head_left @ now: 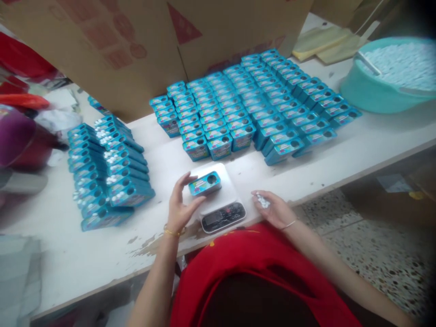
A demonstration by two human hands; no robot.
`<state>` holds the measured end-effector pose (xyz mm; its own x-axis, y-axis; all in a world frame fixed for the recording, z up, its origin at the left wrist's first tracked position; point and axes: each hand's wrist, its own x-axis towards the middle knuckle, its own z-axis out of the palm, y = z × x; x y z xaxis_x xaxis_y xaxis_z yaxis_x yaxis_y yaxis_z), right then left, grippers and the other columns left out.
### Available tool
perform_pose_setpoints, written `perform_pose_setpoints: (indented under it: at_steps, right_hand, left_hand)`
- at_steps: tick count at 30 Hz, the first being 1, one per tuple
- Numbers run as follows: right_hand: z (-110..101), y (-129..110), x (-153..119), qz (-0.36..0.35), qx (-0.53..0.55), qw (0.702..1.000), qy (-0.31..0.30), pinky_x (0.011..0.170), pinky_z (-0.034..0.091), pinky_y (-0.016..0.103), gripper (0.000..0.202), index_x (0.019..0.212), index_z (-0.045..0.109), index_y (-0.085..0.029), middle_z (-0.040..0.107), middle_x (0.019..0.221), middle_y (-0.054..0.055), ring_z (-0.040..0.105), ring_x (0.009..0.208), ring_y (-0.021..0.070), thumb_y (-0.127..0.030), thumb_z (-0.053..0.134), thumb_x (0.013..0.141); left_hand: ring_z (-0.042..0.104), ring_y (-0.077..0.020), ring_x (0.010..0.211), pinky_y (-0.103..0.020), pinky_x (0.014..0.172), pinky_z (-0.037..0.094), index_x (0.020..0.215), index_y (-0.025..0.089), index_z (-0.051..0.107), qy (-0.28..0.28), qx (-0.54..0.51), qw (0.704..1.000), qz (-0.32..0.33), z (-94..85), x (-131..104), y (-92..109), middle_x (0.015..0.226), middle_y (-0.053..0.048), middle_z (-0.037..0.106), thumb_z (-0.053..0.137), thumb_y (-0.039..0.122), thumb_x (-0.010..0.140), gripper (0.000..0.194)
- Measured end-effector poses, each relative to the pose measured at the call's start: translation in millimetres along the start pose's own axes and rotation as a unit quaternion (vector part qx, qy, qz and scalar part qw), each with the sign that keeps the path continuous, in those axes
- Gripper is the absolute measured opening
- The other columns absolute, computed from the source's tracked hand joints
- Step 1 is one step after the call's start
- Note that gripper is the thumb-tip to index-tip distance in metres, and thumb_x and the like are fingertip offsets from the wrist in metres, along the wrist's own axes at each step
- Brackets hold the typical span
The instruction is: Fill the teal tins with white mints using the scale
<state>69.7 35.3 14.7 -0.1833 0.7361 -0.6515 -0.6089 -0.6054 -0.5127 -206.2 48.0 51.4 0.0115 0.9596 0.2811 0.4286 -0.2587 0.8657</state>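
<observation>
A small blue box [205,183] with a round dark hole in its top sits on the white plate of a digital kitchen scale [225,181]. My left hand [180,202] reaches in from the left, its thumb and fingers around the near end of that box. To the right of the scale, my right hand [274,210] is cupped over the table edge with a small heap of white pellets [263,200] in its fingers. The scale's dark button panel [223,217] faces me; its reading is too blurred to make out.
Rows of similar blue boxes [218,116] with dark holes stand behind the scale. On the left, more boxes [127,190] have white pellets at their openings. A teal tub [374,97] of white pellets stands at back right. A large cardboard carton [153,50] closes off the back.
</observation>
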Motion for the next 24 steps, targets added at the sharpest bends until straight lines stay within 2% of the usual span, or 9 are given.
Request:
perform_pose_setpoints:
  at_steps: [3,6,10,18,24]
  right_hand:
    - [-8,2,3,0.002,-0.009,1.000,0.000,0.034,0.034,0.016,0.011,0.078,0.069,-0.013,0.059,0.063,0.002,0.049,0.048,0.0068,-0.021,0.066,0.070]
    - [-12,3,4,0.002,-0.022,1.000,-0.007,0.036,0.036,0.016,0.013,0.080,0.069,-0.014,0.060,0.064,0.002,0.049,0.049,0.0072,-0.021,0.068,0.071]
    - [-13,4,5,-0.007,-0.035,0.999,-0.013,0.036,0.035,0.016,0.014,0.082,0.070,-0.014,0.061,0.065,0.002,0.050,0.050,0.0073,-0.023,0.069,0.071]
    - [-14,7,5,-0.018,-0.051,0.998,-0.017,0.035,0.033,0.015,0.020,0.084,0.070,-0.015,0.060,0.066,0.001,0.050,0.049,0.0063,-0.029,0.072,0.070]
    - [-15,7,5,-0.020,-0.061,0.998,-0.024,0.035,0.031,0.015,0.022,0.087,0.069,-0.015,0.058,0.066,0.000,0.048,0.049,0.0058,-0.029,0.071,0.071]
  left_hand:
    - [0.056,-0.0246,0.109,-0.044,0.101,0.039,0.129,0.018,0.045,0.045,-0.038,0.998,0.009,-15.4,3,4,0.114,-0.012,0.059,0.064,0.045,0.076,0.062]
    - [0.059,-0.0236,0.103,-0.043,0.097,0.042,0.123,0.017,0.049,0.093,-0.027,0.995,0.003,-28.5,3,2,0.108,-0.011,0.061,0.057,0.050,0.079,0.055]
    - [0.061,-0.0214,0.096,-0.041,0.092,0.045,0.123,0.018,0.049,0.115,-0.025,0.993,0.004,-32.7,1,-2,0.100,-0.009,0.062,0.057,0.048,0.080,0.053]
    - [0.061,-0.0210,0.093,-0.042,0.090,0.046,0.122,0.018,0.049,0.104,-0.084,0.991,0.008,-24.3,2,-3,0.099,-0.008,0.061,0.063,0.041,0.077,0.053]
    - [0.061,-0.0212,0.093,-0.041,0.090,0.047,0.122,0.018,0.050,0.087,-0.079,0.993,-0.003,-24.0,3,-4,0.102,-0.009,0.061,0.063,0.040,0.077,0.052]
